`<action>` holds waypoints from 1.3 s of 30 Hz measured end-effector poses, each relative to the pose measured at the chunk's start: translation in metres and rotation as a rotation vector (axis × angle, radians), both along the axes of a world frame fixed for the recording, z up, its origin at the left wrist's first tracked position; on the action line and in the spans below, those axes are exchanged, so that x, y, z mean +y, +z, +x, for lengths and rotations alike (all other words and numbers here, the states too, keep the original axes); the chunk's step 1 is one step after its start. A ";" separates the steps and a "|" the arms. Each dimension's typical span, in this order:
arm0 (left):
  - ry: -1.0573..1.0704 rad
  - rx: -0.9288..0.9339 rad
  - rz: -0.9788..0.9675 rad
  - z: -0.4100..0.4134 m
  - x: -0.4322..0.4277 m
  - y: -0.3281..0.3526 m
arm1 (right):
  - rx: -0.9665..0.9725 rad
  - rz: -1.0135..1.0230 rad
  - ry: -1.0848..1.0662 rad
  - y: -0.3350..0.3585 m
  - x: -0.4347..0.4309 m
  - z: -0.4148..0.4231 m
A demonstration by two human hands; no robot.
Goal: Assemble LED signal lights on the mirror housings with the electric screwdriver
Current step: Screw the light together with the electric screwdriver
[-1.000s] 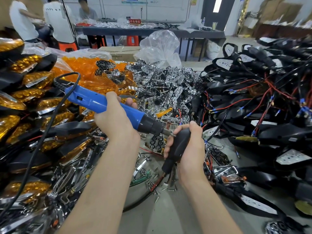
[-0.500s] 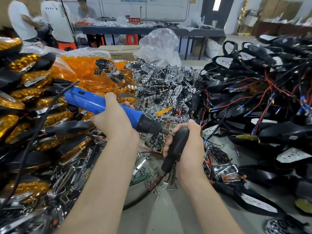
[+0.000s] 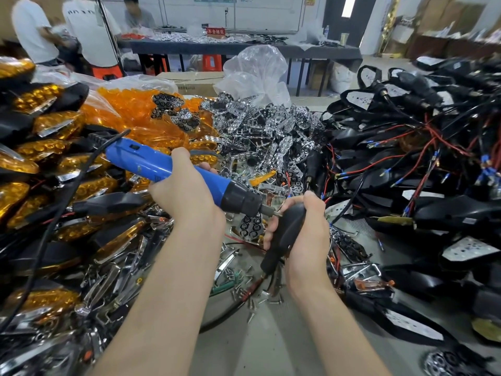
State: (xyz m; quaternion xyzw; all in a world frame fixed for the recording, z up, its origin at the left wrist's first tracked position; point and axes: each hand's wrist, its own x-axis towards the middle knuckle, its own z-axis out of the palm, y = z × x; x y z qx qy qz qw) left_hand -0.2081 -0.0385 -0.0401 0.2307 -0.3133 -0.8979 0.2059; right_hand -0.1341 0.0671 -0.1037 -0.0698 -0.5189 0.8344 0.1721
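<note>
Hemmed in by amber lenses (image 3: 141, 118) at left, chrome reflectors (image 3: 257, 123) behind, wired black housings (image 3: 401, 164) at right; loose screws (image 3: 244, 287) scattered beneath on the table (image 3: 271, 343). Gripping one blue electric screwdriver (image 3: 162, 164) in the left hand (image 3: 187, 198), curled round it; bit tip against one black mirror housing (image 3: 287, 226) clenched in the right hand (image 3: 307, 236).

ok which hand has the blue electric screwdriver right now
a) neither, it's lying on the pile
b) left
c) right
b: the left hand grips the blue electric screwdriver, its bit against the black mirror housing that the right hand holds.
</note>
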 end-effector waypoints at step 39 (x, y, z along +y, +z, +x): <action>-0.007 -0.011 -0.007 0.001 -0.001 0.003 | -0.002 0.023 -0.024 0.003 -0.002 0.002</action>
